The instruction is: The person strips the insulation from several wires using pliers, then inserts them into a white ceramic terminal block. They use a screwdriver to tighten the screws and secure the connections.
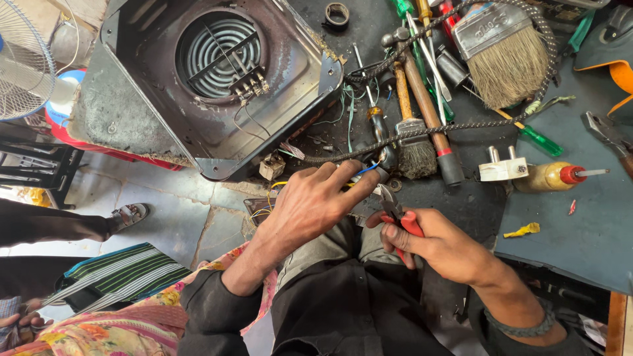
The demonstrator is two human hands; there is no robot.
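My left hand [316, 201] pinches thin blue and yellow wires [369, 168] that lead from an overturned electric hot plate [211, 72] with its coil and terminals exposed. My right hand [442, 247] grips red-handled cutting pliers [395, 211], whose jaws point up at the wires just right of my left fingers. A braided black-and-white power cord [461, 125] runs from the hot plate across the bench.
Tools crowd the dark bench: a large paintbrush [504, 53], a small brush [415, 151], a hammer [428, 105], green screwdrivers [541, 140], a white plug [504, 168], an oil bottle [550, 177]. A fan [23, 59] stands left. Another person's foot [128, 214] is on the floor.
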